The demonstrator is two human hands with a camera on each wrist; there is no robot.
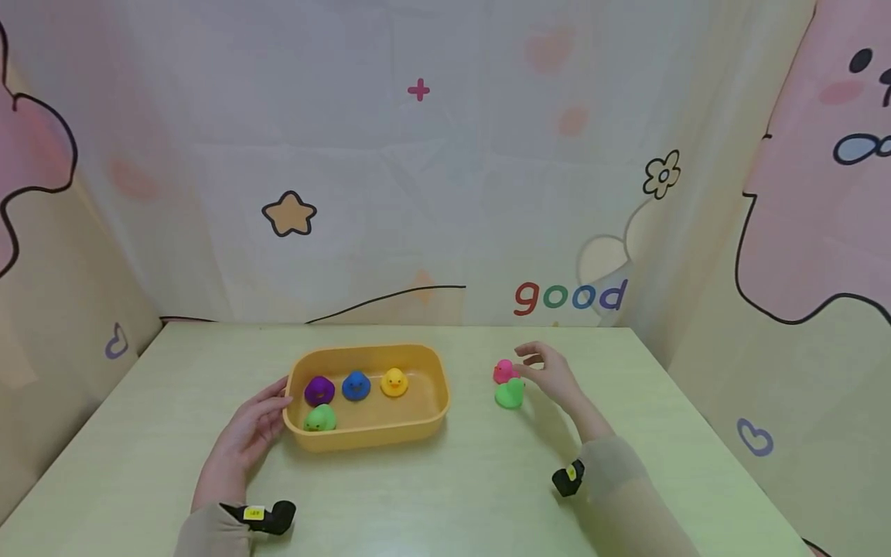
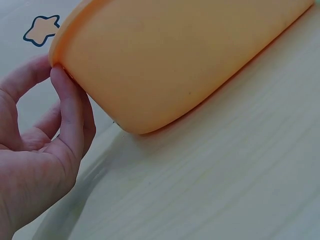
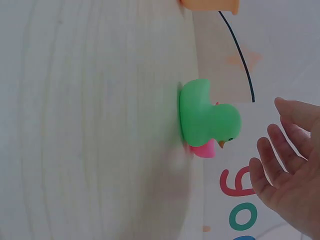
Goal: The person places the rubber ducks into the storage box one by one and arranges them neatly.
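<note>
- The head view alone shows the whole layout: a shallow orange plastic tub point(image 1: 366, 396) sits on the pale green wooden table point(image 1: 431, 487), and in it stand four small rubber ducks, a purple one point(image 1: 319, 391), a blue one point(image 1: 356, 385), a yellow one point(image 1: 394, 382) and a light green one point(image 1: 320, 418).
- The left hand point(image 1: 252, 431) lies on the table with straight, relaxed fingers against the tub's left end; the left wrist view shows fingertips point(image 2: 64, 82) touching the tub's outer wall point(image 2: 175, 60) just under the rim, holding nothing.
- The right hand point(image 1: 551, 373) hovers just beside a pink rubber duck point(image 1: 503, 371) and a bright green rubber duck point(image 1: 510, 394), both on the table right of the tub.
- The right wrist view (turned sideways) shows that hand point(image 3: 290, 165) with fingers apart and loosely bent, a clear gap to the green duck point(image 3: 207, 119).
- There the pink duck point(image 3: 204, 150) is mostly hidden behind the green one, and only a corner of the tub point(image 3: 210, 5) shows.
- From the left wrist, the ducks in the tub are hidden by its wall.
</note>
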